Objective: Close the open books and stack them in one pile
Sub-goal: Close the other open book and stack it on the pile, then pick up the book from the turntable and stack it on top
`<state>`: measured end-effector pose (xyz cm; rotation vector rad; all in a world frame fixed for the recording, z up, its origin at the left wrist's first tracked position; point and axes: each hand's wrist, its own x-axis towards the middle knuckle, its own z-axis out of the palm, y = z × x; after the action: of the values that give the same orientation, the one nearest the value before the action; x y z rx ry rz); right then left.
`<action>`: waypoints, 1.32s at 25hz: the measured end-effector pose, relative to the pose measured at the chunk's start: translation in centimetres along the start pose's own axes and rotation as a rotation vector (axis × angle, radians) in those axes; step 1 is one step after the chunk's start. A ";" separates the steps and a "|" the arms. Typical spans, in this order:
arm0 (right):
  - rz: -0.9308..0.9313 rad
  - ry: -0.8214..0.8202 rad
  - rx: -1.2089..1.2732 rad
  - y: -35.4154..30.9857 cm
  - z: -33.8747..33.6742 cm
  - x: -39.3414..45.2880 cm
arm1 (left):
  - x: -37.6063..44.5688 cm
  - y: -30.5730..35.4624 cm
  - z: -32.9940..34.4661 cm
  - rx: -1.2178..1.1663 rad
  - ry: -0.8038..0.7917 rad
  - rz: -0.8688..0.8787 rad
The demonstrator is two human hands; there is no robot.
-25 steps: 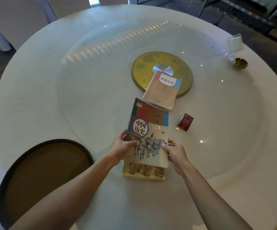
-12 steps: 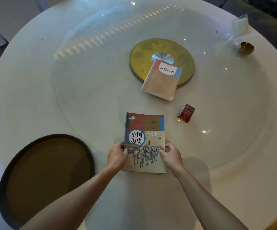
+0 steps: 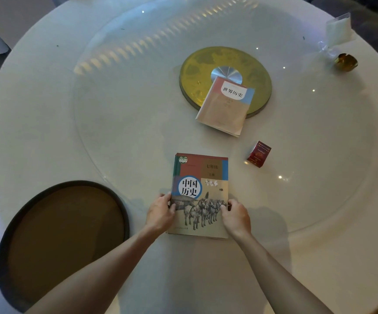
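Left hand and right hand grip horse-cover book edges, one pale book apart, closed

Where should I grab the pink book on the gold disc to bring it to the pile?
Probably the pink book is easiest taken by its near edge, coming from your side with the right hand. That end hangs off the gold disc, so it seems to sit slightly raised above the table, leaving room for fingers underneath. It is closed, so a thumb on top should pinch it.
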<state>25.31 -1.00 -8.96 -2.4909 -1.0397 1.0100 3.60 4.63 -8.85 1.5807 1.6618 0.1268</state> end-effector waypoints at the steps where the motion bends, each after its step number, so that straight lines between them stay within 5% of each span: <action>1: 0.021 -0.008 0.010 -0.2 -0.1 0.2 | 0.2 0.1 0.1 0.006 0.013 -0.005; 10: 0.029 0.029 0.008 -1.6 -2.7 2.0 | 2.9 1.4 -2.2 0.026 0.117 -0.054; 20: -0.068 0.135 0.361 -10.2 -11.2 17.7 | 18.2 14.0 -7.0 -0.330 0.069 -0.018; 33: 0.089 -0.027 0.686 -10.6 -10.4 26.9 | 27.6 18.9 -3.7 -0.317 0.031 -0.159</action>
<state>40.39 25.72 -9.93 -1.9661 -0.4672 1.1797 19.65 34.18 -8.59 1.2120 1.6901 0.3172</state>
